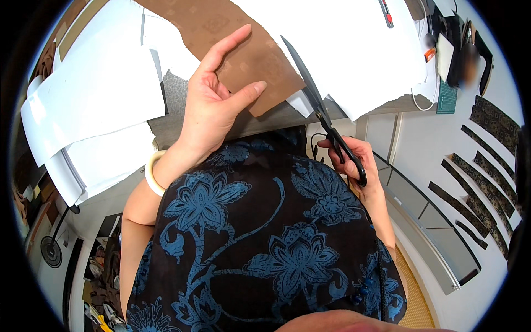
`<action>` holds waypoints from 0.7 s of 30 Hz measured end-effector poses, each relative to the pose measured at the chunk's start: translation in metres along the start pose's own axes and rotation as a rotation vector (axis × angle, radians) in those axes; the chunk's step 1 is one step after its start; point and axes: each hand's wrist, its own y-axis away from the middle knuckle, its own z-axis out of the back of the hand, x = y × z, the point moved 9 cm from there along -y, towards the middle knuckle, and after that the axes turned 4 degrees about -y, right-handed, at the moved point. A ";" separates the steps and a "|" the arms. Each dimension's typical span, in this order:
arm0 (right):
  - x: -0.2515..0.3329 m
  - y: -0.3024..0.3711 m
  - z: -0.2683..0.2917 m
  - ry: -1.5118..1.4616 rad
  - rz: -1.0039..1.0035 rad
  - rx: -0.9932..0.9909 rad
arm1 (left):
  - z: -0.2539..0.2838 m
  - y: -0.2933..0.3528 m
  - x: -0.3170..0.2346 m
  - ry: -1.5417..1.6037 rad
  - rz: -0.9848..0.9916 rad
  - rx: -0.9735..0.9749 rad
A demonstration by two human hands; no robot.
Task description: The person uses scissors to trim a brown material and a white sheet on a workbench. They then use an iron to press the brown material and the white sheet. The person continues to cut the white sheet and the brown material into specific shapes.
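Note:
A strip of brown patterned fabric (263,66) lies over the table's near edge, running up to the far left. My left hand (213,99) rests over its left side, index finger stretched out and thumb apart, with nothing gripped. A pair of black scissors (310,83) is in my right hand (357,157), whose fingers are wrapped in the handles. The blades point away from me and lie along the right edge of the fabric, near its lower right corner. Whether they touch the cloth I cannot tell.
White paper sheets (354,50) cover much of the table (243,128). A red and black utility knife (386,14) lies at the far right. More white sheets (94,83) hang over the left side. Dark patterned strips (478,182) hang at the right. A green cutting mat (447,98) sits near them.

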 end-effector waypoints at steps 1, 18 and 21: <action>0.000 0.000 0.000 -0.007 -0.006 0.003 | 0.000 0.000 0.000 -0.014 -0.001 0.002; -0.007 -0.002 -0.001 -0.017 0.001 -0.019 | 0.003 0.002 -0.005 -0.113 -0.041 0.020; -0.004 -0.001 -0.003 -0.026 -0.008 -0.021 | 0.003 0.002 -0.003 -0.093 -0.044 0.020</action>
